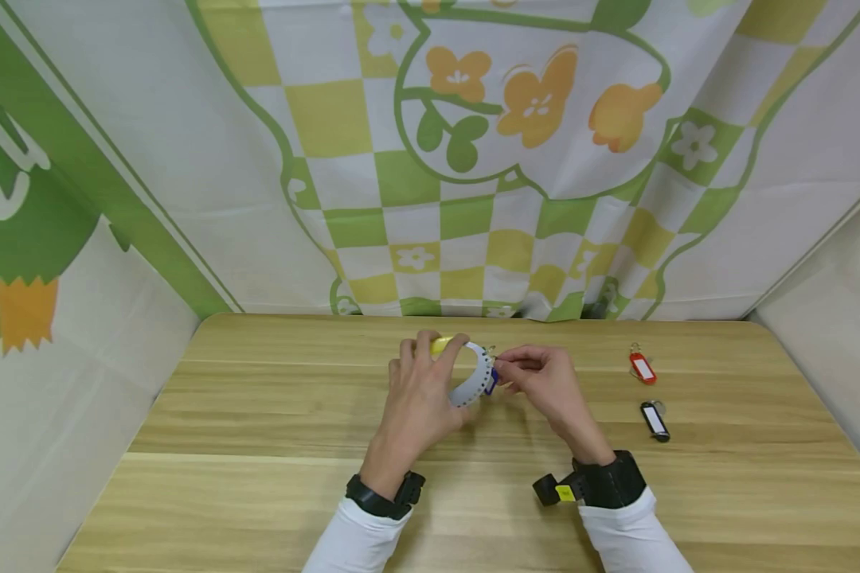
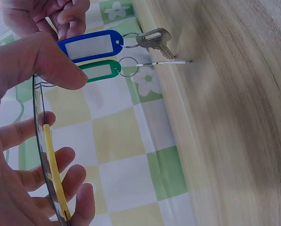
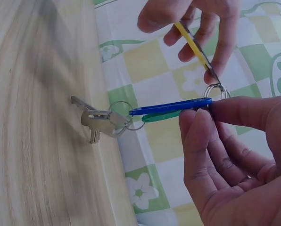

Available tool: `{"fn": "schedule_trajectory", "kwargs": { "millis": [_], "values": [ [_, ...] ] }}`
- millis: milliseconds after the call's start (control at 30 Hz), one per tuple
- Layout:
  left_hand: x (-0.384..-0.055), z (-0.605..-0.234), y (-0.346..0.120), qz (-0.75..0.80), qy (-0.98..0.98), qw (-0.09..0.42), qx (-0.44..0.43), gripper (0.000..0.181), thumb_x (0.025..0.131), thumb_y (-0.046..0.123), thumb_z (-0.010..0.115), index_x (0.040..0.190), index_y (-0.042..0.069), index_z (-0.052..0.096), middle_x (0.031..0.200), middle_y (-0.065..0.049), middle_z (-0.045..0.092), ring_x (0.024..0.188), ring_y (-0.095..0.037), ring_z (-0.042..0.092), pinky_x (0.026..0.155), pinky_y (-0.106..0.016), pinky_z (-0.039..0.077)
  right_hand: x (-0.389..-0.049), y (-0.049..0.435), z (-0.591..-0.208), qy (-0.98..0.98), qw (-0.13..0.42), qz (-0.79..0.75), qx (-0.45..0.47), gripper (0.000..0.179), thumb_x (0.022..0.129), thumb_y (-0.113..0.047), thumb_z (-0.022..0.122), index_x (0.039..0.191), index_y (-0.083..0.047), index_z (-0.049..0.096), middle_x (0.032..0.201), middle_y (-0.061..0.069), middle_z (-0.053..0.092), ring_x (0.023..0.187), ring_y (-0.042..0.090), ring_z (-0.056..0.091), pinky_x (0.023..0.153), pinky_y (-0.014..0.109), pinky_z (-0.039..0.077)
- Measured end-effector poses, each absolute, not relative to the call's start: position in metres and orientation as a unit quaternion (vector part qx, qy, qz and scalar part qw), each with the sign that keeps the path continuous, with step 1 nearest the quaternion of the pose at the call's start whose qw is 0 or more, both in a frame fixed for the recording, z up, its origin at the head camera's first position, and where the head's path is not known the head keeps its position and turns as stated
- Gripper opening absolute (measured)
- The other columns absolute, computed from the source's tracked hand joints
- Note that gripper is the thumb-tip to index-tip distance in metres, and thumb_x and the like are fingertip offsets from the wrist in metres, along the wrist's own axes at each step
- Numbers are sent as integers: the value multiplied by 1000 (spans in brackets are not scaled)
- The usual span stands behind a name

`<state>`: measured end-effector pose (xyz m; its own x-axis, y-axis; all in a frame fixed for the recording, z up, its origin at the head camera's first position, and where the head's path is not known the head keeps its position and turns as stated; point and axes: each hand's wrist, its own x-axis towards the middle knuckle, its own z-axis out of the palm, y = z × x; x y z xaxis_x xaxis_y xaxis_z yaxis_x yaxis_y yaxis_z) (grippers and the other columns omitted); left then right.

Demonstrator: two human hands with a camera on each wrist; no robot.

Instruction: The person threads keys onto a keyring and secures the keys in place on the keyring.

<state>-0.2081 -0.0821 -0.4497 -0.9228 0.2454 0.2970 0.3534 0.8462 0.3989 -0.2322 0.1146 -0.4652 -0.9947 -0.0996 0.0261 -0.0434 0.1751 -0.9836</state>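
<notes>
In the head view my left hand [image 1: 417, 394] grips a thin round ring piece [image 1: 473, 388], white with a row of dark dots and a yellow section [image 1: 440, 344]. Seen edge-on in the left wrist view, it lies between thumb and fingers. A blue key tag [image 2: 91, 47] and a green key tag [image 2: 102, 71] hang at its edge, a metal key [image 2: 155, 39] dangling from the blue one. My right hand [image 3: 239, 150] pinches the blue tag's end beside small metal rings [image 3: 217, 89]. The left thumb hides part of both tags in the left wrist view.
On the wooden table [image 1: 258, 414], a red key tag [image 1: 643, 368] and a black key tag [image 1: 655, 422] lie right of the hands. A patterned cloth [image 1: 466, 239] hangs behind the table's far edge.
</notes>
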Motion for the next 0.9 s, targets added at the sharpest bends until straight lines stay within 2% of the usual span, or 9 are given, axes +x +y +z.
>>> {"fn": "schedule_trajectory", "kwargs": {
  "millis": [100,167,300,433,533,633,800,900],
  "values": [
    [-208,-450,-82,-228,-953,119,-158,93,59,24,96,142,20,55,136,-19,45,120,-41,45,86,-55,44,-232,115,-467,775,4,-629,-59,14,92,0,70,100,10,72,89,18,73,75,23,71,70,41,59],
    [-208,-450,-81,-230,-953,119,-160,93,58,25,96,142,20,56,135,-19,46,118,-40,45,85,-54,44,-233,114,-468,792,-25,-605,-77,10,90,1,71,96,9,74,85,16,73,72,23,70,67,36,59],
    [-208,-450,-81,-230,-952,119,-165,91,59,29,96,141,19,58,132,-20,48,115,-40,47,81,-53,45,-232,113,-469,835,-120,-519,-140,5,84,2,74,88,1,77,78,8,73,66,17,67,61,27,55],
    [-209,-450,-83,-234,-953,104,-164,90,60,29,95,141,18,58,133,-22,50,115,-41,47,81,-54,46,-233,112,-471,854,-224,-401,-244,8,81,4,75,85,-3,76,77,4,71,68,13,67,58,26,55],
    [-209,-450,-85,-238,-953,93,-161,90,61,30,95,142,18,58,134,-22,50,116,-41,47,82,-55,46,-233,110,-472,849,-276,-339,-296,10,79,7,75,84,-2,74,77,5,69,69,15,68,57,26,56],
    [-210,-449,-86,-237,-954,94,-160,89,62,31,95,142,18,58,134,-21,49,117,-41,47,82,-55,45,-232,109,-472,854,-264,-349,-282,9,81,5,76,87,-2,74,79,6,70,71,16,69,58,27,56],
    [-210,-449,-85,-227,-955,104,-161,91,61,28,97,142,18,57,136,-21,47,119,-42,45,85,-57,44,-230,107,-471,872,-169,-425,-176,6,86,-3,76,92,-4,76,82,6,73,73,17,69,63,31,57],
    [-210,-450,-85,-223,-955,109,-161,94,60,26,97,143,18,56,137,-21,45,120,-43,44,87,-59,44,-229,105,-470,866,-142,-462,-132,5,87,-4,76,92,-3,77,81,6,73,72,18,69,64,29,56]
  ]
}}
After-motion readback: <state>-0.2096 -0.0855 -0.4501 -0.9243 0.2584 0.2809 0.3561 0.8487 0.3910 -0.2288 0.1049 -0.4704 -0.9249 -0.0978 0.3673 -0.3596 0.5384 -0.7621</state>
